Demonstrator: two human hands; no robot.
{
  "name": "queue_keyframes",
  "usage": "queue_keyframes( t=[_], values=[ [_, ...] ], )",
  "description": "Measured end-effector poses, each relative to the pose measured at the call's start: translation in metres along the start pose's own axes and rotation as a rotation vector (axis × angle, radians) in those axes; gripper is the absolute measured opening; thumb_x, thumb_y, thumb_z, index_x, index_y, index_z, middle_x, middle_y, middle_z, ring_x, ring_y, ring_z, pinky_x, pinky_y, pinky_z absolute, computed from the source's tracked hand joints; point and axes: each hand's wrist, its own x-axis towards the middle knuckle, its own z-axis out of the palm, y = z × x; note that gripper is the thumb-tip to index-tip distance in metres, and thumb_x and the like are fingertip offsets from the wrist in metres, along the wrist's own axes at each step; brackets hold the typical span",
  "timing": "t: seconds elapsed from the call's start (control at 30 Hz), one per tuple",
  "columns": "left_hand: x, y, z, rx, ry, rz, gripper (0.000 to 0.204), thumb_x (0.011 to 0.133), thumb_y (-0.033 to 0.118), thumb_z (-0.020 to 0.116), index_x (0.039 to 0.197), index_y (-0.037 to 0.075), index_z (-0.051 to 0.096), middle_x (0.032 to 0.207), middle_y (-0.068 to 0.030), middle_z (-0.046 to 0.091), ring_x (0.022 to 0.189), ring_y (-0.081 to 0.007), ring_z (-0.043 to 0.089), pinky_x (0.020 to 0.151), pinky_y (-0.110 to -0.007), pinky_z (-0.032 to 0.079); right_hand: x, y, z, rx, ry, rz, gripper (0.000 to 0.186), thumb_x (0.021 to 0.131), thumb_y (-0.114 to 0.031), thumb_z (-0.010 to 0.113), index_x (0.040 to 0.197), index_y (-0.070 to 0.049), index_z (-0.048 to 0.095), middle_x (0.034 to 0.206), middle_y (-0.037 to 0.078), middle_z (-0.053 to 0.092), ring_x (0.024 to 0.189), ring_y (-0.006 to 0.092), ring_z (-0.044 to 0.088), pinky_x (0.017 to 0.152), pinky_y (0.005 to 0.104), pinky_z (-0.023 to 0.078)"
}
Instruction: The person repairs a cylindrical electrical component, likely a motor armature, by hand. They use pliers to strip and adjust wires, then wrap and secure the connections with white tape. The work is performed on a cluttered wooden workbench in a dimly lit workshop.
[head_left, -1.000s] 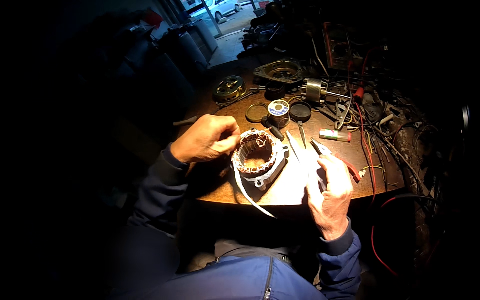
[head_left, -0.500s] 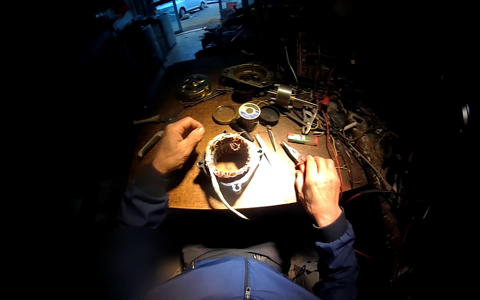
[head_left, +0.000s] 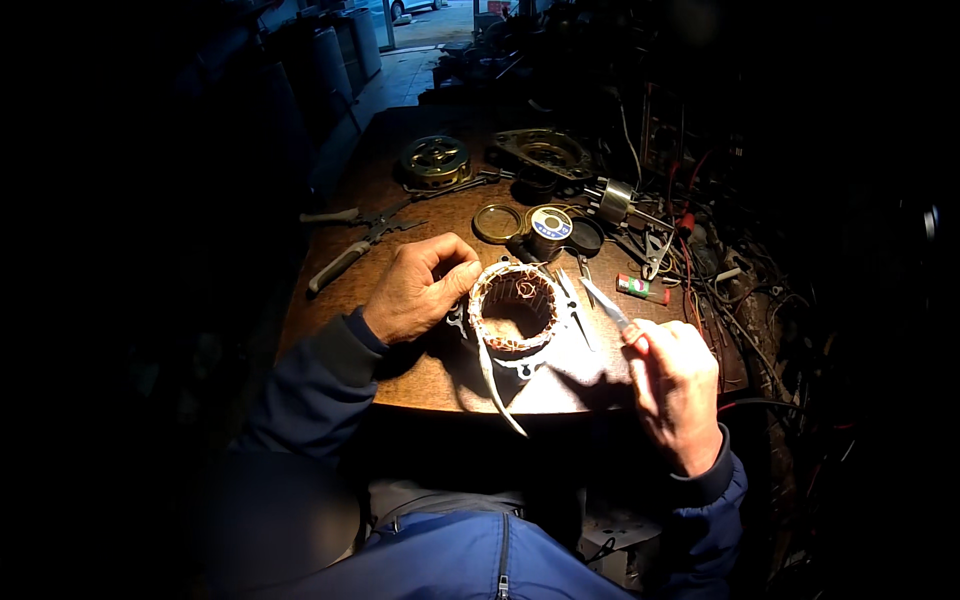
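Note:
A round motor stator (head_left: 525, 363) with copper windings laced round its rim stands upright on the table. A pale sleeved cable (head_left: 492, 385) hangs from it over the table's front edge. My left hand (head_left: 420, 290) is closed in a pinch at the stator's upper left rim; whatever its fingertips hold is too small to make out. On the right, my right hand (head_left: 675, 380) grips pliers (head_left: 608, 303), their bright jaws pointing up and left toward the stator. Slim pointed tweezers (head_left: 576, 310) lie between the stator and the pliers.
Behind the stator stand a wire spool (head_left: 550, 225) and a round brass-coloured lid (head_left: 497, 223). Long-handled pliers (head_left: 345, 262) lie at left. Motor end covers (head_left: 437, 160) and a rotor (head_left: 615, 200) sit farther back. A green-and-red cylinder (head_left: 642, 289) and tangled wires (head_left: 755, 300) are at right.
My left hand has come right to the stator's rim. The pliers in my right hand have turned and now point up-left with their jaws closer together. The whole view has shifted.

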Motion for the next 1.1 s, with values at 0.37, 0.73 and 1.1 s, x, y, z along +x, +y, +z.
queue_keyframes(
  t=[0.37, 0.73, 1.1],
  values=[
    [-0.002, -0.005, 0.001, 0.032, 0.015, -0.001, 0.018, 0.106, 0.018, 0.071, 0.103, 0.0, 0.073, 0.084, 0.0017, 0.067, 0.076, -0.0046, 0.058, 0.068, -0.024, 0.049, 0.036, -0.044, 0.028, -0.292, -0.086, -0.247, 0.012, 0.09, -0.011, 0.074, 0.096, -0.006, 0.064, 0.081, 0.011, 0.059, 0.076, 0.0301, 0.059, 0.071, 0.0398, 0.05],
    [-0.001, -0.005, 0.003, 0.046, 0.034, 0.065, 0.018, 0.103, 0.017, 0.073, 0.102, -0.001, 0.073, 0.086, -0.0036, 0.072, 0.08, -0.0098, 0.064, 0.073, -0.029, 0.053, 0.044, -0.067, 0.012, -0.435, -0.212, -0.171, 0.017, 0.082, -0.009, 0.069, 0.098, -0.004, 0.066, 0.088, 0.01, 0.062, 0.082, 0.0249, 0.066, 0.067, 0.0361, 0.055],
    [-0.002, -0.001, 0.0, 0.044, 0.031, 0.053, 0.018, 0.102, 0.016, 0.073, 0.102, -0.001, 0.073, 0.086, -0.0058, 0.073, 0.081, -0.0114, 0.067, 0.074, -0.03, 0.055, 0.046, -0.068, 0.023, -0.513, -0.218, -0.195, 0.013, 0.084, -0.01, 0.069, 0.095, -0.005, 0.065, 0.089, 0.009, 0.062, 0.081, 0.0236, 0.066, 0.067, 0.0346, 0.055]
  ],
)
